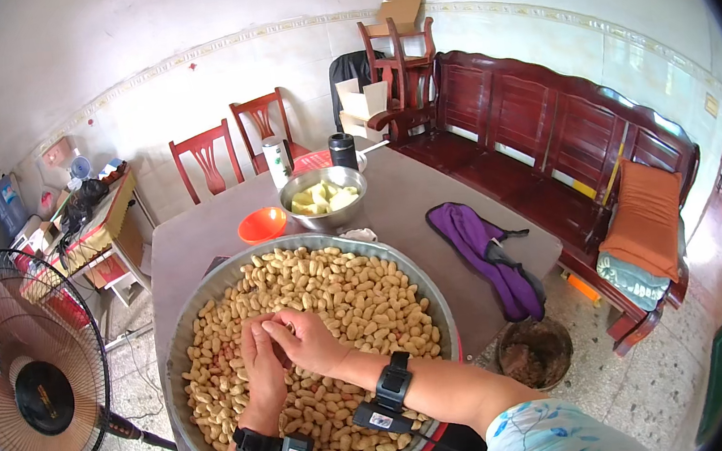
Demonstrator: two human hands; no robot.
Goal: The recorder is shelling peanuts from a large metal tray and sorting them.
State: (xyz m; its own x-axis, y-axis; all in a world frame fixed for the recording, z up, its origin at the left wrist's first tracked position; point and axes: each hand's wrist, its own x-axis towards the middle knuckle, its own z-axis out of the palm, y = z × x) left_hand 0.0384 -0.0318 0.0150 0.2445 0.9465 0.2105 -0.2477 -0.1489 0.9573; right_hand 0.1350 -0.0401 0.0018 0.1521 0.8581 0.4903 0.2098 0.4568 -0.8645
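A wide round metal basin (441, 297) full of unshelled peanuts (369, 292) stands before me at the table's near edge. Above the left-centre of the peanuts, my left hand (260, 356) and my right hand (308, 343) meet at the fingertips. Their fingers are bent inward and hide whatever may be between them. A few reddish kernels (219, 363) show among the shells, left of my left hand. Both wrists wear black straps with small devices, from which cables run.
On the grey table (398, 200) stand a steel bowl (358, 205) of pale yellow pieces, an orange bowl (262, 225), a dark flask (342, 151) and a white flask (276, 161). Purple cloth (479, 251) lies right. A fan (36, 387) stands left; a bucket (534, 356) is on the floor.
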